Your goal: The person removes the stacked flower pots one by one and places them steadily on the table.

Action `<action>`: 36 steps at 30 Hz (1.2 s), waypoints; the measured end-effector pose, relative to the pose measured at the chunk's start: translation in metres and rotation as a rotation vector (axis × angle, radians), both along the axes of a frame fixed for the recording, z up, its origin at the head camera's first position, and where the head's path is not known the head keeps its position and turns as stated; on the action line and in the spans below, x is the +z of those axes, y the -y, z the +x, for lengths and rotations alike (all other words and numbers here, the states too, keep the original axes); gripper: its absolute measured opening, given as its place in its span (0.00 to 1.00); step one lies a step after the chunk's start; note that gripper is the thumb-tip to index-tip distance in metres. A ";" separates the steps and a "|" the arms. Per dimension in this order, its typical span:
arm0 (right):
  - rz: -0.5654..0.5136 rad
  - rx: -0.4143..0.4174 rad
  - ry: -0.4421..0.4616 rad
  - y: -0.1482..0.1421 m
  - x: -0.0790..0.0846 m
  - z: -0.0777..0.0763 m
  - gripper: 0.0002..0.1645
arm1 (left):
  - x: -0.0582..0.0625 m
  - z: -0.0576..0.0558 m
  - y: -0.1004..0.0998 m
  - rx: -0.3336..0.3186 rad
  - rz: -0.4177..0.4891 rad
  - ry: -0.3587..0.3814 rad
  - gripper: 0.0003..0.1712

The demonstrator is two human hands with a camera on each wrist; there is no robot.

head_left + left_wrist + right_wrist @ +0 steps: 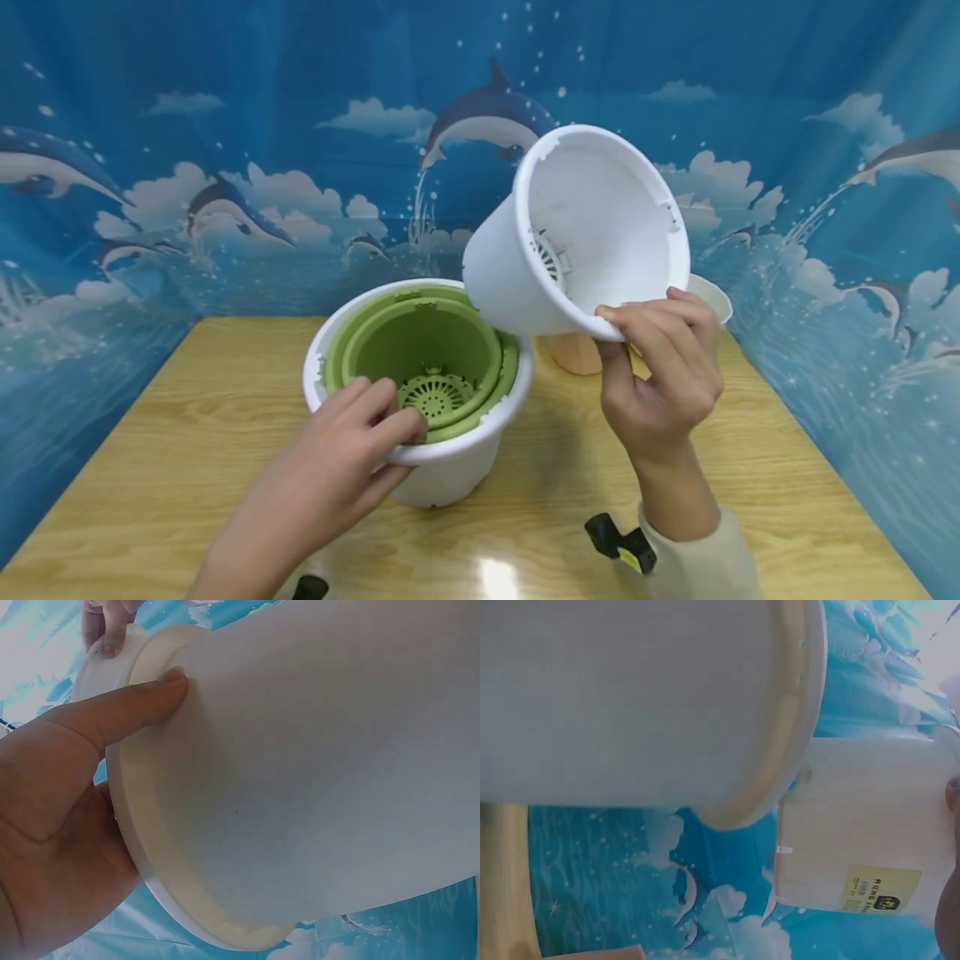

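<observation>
I'm gripping the tilted pot (611,221) by its rim, my right hand (666,367) holding it above the table (202,433); my left hand (356,437) is pinching the standing pot (450,473), green pots (397,337) nesting inside.

Smooth, matt white plastic forms both the tilted pot (607,217) in your right hand (663,367) and the lower pot (450,475) at your left hand (356,437). The green pots (405,346) inside the latter are moulded plastic with a dull sheen. A pale yellow label (861,881) on white plastic looks like paper. Before you, a wood-grain table (757,475) gleams under bright glare; the backdrop (300,75) appears to be smooth printed cloth, your sleeve (708,558) matt fabric, the wrist mount (602,534) black plastic.
</observation>
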State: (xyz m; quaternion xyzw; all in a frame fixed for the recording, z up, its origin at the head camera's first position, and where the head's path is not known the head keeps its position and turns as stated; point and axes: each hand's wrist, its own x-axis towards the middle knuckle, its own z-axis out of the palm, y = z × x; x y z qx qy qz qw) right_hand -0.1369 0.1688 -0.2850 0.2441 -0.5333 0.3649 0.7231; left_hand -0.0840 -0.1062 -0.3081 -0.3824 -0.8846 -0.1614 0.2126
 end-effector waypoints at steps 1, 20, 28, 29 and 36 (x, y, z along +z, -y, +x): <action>-0.010 -0.010 0.002 -0.001 -0.001 -0.002 0.18 | 0.000 0.000 0.000 -0.004 0.005 -0.005 0.15; -0.002 -0.054 0.049 -0.013 -0.019 -0.028 0.16 | 0.006 0.008 0.000 0.034 -0.063 0.006 0.16; 0.056 -0.065 0.101 -0.016 -0.031 -0.035 0.15 | 0.009 0.011 0.000 0.055 -0.096 0.027 0.16; 0.061 -0.065 0.107 -0.016 -0.032 -0.035 0.15 | 0.009 0.011 0.000 0.055 -0.096 0.027 0.16; 0.090 -0.051 0.165 -0.015 -0.040 -0.042 0.11 | 0.010 0.015 0.001 0.060 -0.107 0.020 0.16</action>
